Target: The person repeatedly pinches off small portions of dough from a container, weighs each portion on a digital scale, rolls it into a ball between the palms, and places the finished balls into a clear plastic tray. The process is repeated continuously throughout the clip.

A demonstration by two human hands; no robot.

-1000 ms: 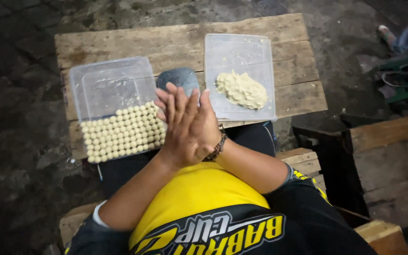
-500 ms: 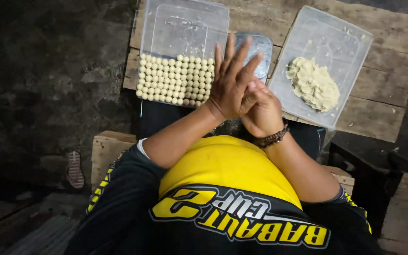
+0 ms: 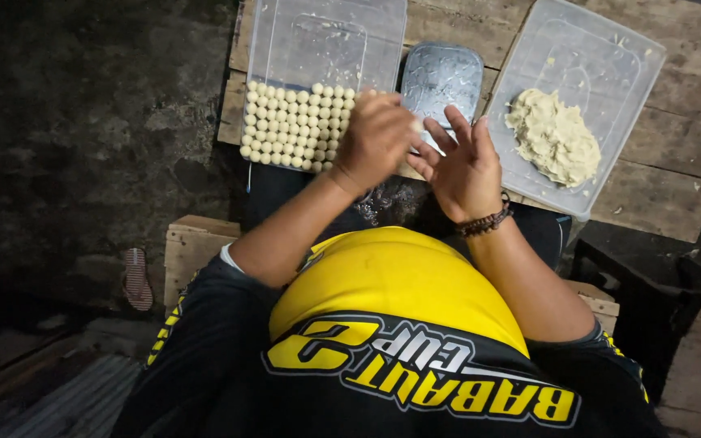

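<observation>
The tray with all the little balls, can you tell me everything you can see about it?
The clear plastic tray lies flat on the wooden table, left of a small grey dish. It looks thin and see-through, with a raised rim. Neat rows of small pale dough balls fill its near part; the far part is bare. The left hand reaches over the near right corner of the rows; whether it touches them cannot be told.

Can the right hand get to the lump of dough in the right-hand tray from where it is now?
Probably yes. The right hand hangs open just beside the clear tray, and the dough lump lies uncovered in it with nothing between them. The left hand is off over the tray of dough balls.
</observation>
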